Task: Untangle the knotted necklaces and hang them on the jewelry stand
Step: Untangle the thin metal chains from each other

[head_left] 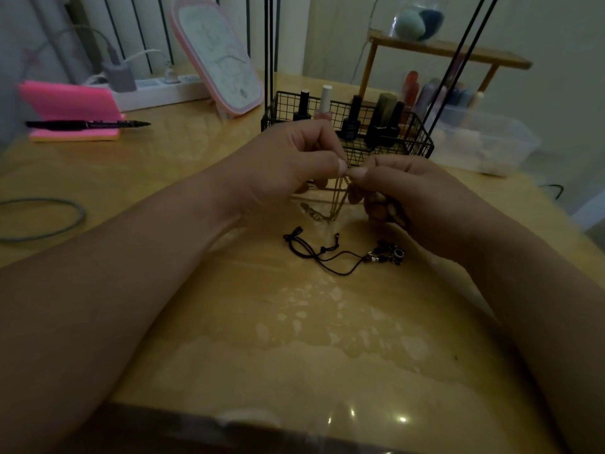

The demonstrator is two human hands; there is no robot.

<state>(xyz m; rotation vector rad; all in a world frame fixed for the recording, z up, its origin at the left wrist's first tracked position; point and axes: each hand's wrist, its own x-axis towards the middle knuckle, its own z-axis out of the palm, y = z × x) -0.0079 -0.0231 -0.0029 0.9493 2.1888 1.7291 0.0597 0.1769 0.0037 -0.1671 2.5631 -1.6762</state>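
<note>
A tangle of thin gold chain necklaces (330, 204) hangs between my two hands above the table. My left hand (288, 162) pinches the chain at its top with thumb and fingertip. My right hand (402, 188) pinches the same spot from the other side, thumb tip almost touching the left thumb. Below them, a black cord necklace (330, 255) with dark beads lies loose on the wooden table (294, 339). Black rods of the jewelry stand (271, 44) rise behind the hands, from the wire basket (415, 139).
The wire basket holds several nail polish bottles (352, 122). A pink-framed mirror (219, 57) leans at the back, with a power strip (154, 90) beside it. A pen (88, 124) lies on pink notepads at left. A clear plastic box (484, 142) sits at right, and a grey cable (42, 217) at far left.
</note>
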